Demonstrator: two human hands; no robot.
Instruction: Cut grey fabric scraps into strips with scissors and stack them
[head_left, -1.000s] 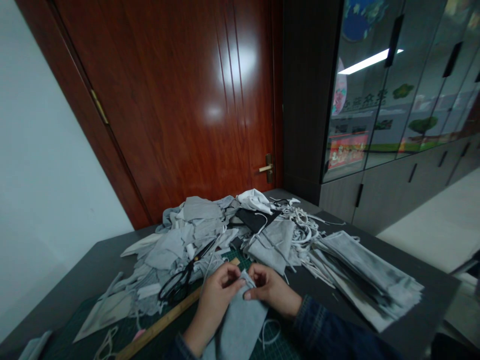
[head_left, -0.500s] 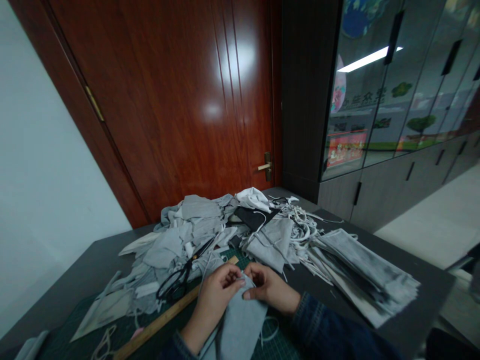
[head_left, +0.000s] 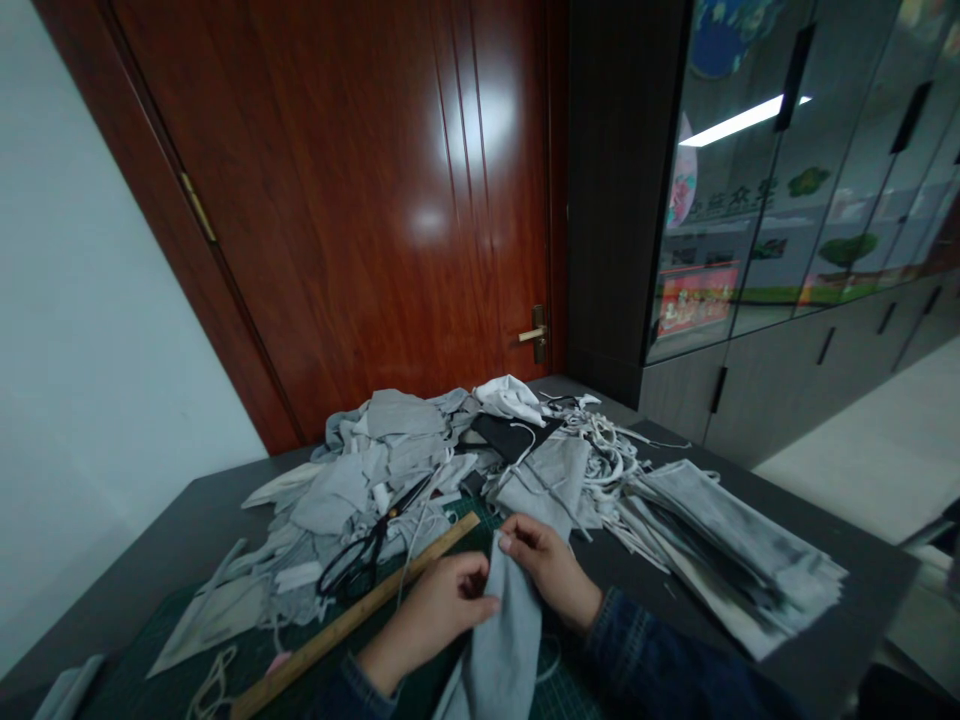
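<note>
My left hand (head_left: 441, 606) and my right hand (head_left: 551, 570) both pinch a grey piece of cloth (head_left: 506, 640) held upright over a green cutting mat (head_left: 480, 525). The left grips its side lower down, the right grips its top edge. The cloth hangs folded and narrow between them. A wooden ruler (head_left: 352, 620) lies just left of my left hand, and black scissors (head_left: 364, 555) rest beyond it among the scraps.
A heap of grey cloth pieces (head_left: 390, 450) covers the back of the dark table (head_left: 172, 530). White cords (head_left: 607, 455) and a stack of grey cloth (head_left: 742, 560) lie to the right. A red-brown door (head_left: 360, 200) and glass-fronted cabinets (head_left: 787, 200) stand behind.
My left hand has slid down and toward me along the cloth, while my right hand stayed at the top. The cloth has gone from spread flat to gathered narrow and upright.
</note>
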